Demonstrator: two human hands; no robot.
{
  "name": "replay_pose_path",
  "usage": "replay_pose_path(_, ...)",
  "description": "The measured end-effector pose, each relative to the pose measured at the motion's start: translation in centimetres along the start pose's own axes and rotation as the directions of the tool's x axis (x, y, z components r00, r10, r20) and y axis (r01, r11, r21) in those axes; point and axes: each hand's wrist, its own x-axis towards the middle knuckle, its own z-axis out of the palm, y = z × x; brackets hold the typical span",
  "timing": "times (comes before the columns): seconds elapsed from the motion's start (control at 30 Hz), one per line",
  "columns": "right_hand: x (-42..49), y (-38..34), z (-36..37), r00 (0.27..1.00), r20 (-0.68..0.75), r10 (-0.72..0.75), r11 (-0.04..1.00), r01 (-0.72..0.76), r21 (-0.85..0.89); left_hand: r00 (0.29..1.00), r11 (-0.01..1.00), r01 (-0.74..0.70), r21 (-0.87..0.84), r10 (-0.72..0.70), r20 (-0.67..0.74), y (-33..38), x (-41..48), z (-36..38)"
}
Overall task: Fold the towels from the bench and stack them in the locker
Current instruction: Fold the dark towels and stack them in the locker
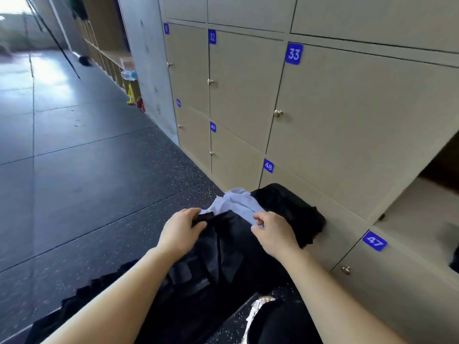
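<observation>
Cloth is the whole matter: a dark towel lies spread on the near surface, soft, limp and light by the look of it, with a pale towel bunched just beyond and another dark one against the lockers. The left hand pinches its far edge; the right hand curls at the pale cloth, grip unclear. Corners seem the best hold. An open locker waits right.

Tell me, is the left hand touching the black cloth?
Touching. The head view shows the left hand with its fingers curled over the top edge of the black cloth, no gap between them.
</observation>
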Motion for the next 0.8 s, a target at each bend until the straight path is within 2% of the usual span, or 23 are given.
replay_pose_path(0.3,5.7,0.1,5.3,0.996,0.092,0.004,0.997,0.003,-0.075,0.995,0.995,0.095,-0.033,-0.093,0.047,-2.7,2.8,5.8)
replay_pose_path(0.57,8.8,0.7,7.6,0.996,0.092,0.019,0.989,-0.005,-0.15,0.987,0.984,0.158,-0.086,-0.155,0.046,-2.6,5.3,9.4)
replay_pose_path(0.7,9.2,0.7,7.6,0.998,0.055,0.005,0.996,0.0,-0.086,0.988,0.98,0.154,-0.127,-0.155,-0.003,-2.2,5.5,9.3)
replay_pose_path(0.8,8.7,0.6,6.6,0.999,0.025,0.038,0.999,-0.039,0.028,0.988,0.976,0.142,-0.162,-0.15,-0.04,-1.6,5.4,8.7)
